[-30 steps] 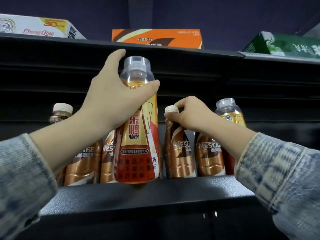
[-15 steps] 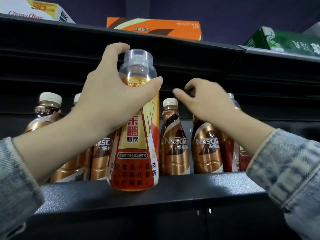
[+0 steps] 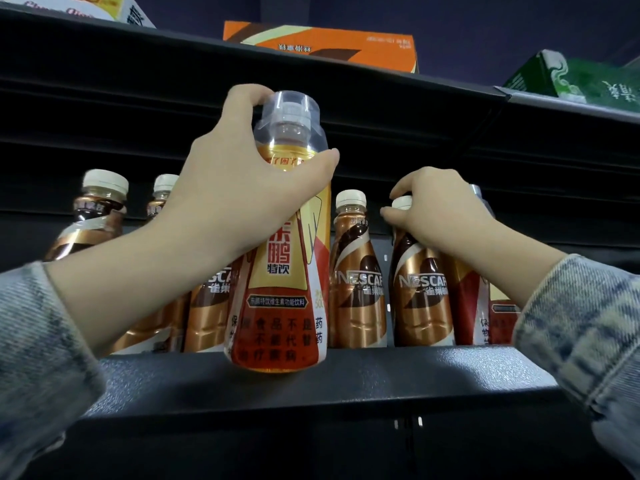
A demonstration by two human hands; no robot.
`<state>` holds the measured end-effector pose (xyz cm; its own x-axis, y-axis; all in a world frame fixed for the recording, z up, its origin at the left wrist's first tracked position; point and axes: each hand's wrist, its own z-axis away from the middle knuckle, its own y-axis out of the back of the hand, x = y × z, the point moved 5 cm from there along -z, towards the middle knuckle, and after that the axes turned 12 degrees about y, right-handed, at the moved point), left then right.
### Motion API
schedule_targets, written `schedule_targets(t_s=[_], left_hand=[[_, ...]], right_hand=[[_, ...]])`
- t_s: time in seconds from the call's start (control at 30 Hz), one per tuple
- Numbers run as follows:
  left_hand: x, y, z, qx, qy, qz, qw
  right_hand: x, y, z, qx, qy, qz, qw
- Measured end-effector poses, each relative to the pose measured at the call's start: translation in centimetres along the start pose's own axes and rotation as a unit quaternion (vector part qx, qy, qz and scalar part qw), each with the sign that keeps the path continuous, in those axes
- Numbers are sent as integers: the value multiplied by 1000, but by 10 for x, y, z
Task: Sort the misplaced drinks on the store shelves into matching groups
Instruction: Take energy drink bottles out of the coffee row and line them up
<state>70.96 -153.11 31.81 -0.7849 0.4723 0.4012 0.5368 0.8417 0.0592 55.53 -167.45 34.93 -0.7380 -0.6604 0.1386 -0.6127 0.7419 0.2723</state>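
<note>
Head: left hand (image 3: 239, 199) grips energy drink (image 3: 282, 299); right hand (image 3: 440, 209) pinches coffee bottle (image 3: 420, 292).

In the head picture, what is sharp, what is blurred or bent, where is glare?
Head view: the red-and-gold drink bottle with clear cap is sharpest; the brown coffee bottle at far left looks smeared and leans, likely lens distortion; the copper-labelled middle coffee bottle carries glare; the black metal shelf is dim.
</note>
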Motion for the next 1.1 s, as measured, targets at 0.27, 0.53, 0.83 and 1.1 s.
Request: schedule_targets(t_s=[0.27, 0.53, 0.83, 1.1], left_hand=[[-1, -1, 0, -11, 7, -2, 1000], [0, 0, 1, -12, 5, -8, 1000], [1, 0, 3, -4, -3, -8, 1000], [2, 0, 3, 5, -4, -23, 1000]], right_hand=[[-1, 5, 3, 11, -23, -5, 1000], [-14, 6, 3, 17, -33, 56, 998], [-8, -3, 17, -31, -53, -27, 998], [-31, 17, 33, 121, 11, -162, 979]])
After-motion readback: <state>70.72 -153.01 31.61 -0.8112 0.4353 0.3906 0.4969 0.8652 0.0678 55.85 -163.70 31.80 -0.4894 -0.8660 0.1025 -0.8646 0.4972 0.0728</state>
